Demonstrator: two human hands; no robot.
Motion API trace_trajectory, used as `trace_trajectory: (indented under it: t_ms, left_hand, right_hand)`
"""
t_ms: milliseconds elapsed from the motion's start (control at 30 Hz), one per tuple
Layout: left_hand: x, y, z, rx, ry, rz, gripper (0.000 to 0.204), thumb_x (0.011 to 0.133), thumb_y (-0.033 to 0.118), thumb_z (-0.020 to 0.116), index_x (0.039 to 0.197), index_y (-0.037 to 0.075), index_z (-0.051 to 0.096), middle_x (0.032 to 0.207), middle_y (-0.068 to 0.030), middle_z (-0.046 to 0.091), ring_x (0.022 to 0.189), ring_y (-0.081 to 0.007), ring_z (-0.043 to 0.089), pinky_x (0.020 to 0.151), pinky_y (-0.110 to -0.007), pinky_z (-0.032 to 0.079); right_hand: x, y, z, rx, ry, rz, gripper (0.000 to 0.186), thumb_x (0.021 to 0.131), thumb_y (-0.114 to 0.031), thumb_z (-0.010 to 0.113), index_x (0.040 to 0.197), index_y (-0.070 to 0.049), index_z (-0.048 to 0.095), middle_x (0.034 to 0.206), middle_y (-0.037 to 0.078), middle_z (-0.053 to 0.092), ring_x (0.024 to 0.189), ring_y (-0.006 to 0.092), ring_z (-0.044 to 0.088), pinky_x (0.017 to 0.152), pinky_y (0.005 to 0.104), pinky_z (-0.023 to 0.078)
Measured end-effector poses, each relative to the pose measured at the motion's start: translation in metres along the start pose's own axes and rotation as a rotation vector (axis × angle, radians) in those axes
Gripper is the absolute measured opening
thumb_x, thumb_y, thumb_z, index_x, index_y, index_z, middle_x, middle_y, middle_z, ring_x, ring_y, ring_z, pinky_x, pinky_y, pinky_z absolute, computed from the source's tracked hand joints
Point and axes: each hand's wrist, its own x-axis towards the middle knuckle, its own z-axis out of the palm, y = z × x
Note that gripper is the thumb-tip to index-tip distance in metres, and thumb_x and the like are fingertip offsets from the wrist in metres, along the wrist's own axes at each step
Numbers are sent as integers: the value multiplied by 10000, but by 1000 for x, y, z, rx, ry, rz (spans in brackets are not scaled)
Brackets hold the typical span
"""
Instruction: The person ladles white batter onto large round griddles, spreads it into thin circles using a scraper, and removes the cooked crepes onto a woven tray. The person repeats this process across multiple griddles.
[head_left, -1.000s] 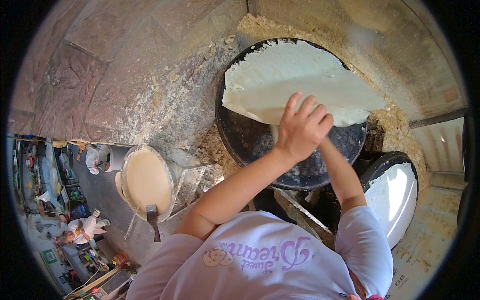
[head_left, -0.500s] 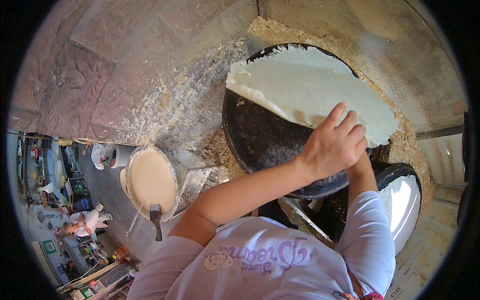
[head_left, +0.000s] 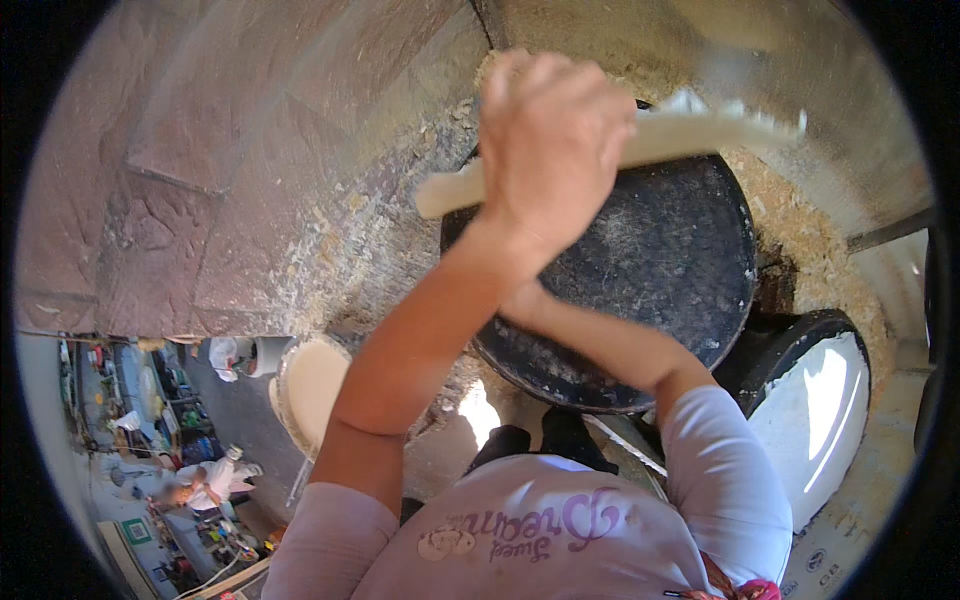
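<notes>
A thin, pale flatbread [head_left: 690, 138] is raised over the far part of a round black griddle [head_left: 660, 270] and shows nearly edge-on. My left hand [head_left: 550, 150] is over the griddle's far left side, fingers curled round the sheet; motion blurs them. The flatbread passes behind this hand and comes out on both sides. My right forearm [head_left: 610, 340] crosses low over the griddle, and its wrist runs behind my left arm. The fingers of my right hand are hidden there. Much of the griddle's dark surface is bare.
Left of my left arm stands a bucket of pale batter [head_left: 312, 385]. A round, white-topped vessel with a dark rim [head_left: 815, 430] is at the right. Crusted, crumb-covered ledge [head_left: 370, 250] surrounds the griddle beneath a tiled wall [head_left: 160, 230]. A person [head_left: 205, 485] is far off, lower left.
The flatbread has been lifted and swung toward the far side, uncovering the griddle's near part. Both arms have moved left, my left hand up and away from me. The view has shifted slightly.
</notes>
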Motion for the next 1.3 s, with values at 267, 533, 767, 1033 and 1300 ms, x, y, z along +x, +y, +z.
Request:
trace_trajectory:
  t_ms: [267, 533, 767, 1033, 1300]
  left_hand:
    - [28, -9, -38, -2, 59, 131, 81, 669, 74, 663, 715, 69, 596, 695, -42, 582, 619, -215, 570, 548, -285, 451]
    - [-102, 6, 36, -14, -369, -75, 77, 716, 142, 639, 746, 110, 575, 722, -34, 577, 617, -236, 583, 518, -330, 459]
    - [-241, 19, 79, -85, -583, 37, 66, 702, 74, 570, 732, 92, 514, 710, -43, 520, 664, -208, 562, 556, -331, 452]
    - [-236, 43, 59, -128, -553, -66, 299, 745, 115, 612, 1030, 92, 525, 805, -72, 595, 689, -240, 581, 589, -343, 464]
    - [-233, 34, 50, -112, -589, -207, 225, 752, 121, 609, 970, 88, 566, 814, -66, 591, 694, -247, 588, 582, -351, 473]
  right_hand:
    - [53, 271, -141, -236, -184, 1104, 230, 833, -168, 469, 988, -84, 617, 1012, 127, 619, 916, 252, 609, 708, 379, 507]
    - [-212, 230, -225, -443, -90, 956, 480, 692, 3, 503, 1113, -221, 551, 1024, 113, 594, 896, 313, 583, 732, 401, 478]
    - [-267, -78, -160, -168, -127, 575, 434, 697, -22, 496, 1094, -175, 579, 1044, 78, 589, 933, 282, 561, 771, 370, 491]
    - [-320, 21, -185, -528, -96, 974, 348, 740, -20, 490, 1066, -128, 547, 872, 116, 592, 773, 248, 611, 592, 356, 497]
    - [-330, 34, -176, -518, -59, 910, 378, 696, -19, 547, 1062, -110, 527, 927, 105, 585, 813, 262, 591, 630, 357, 507]
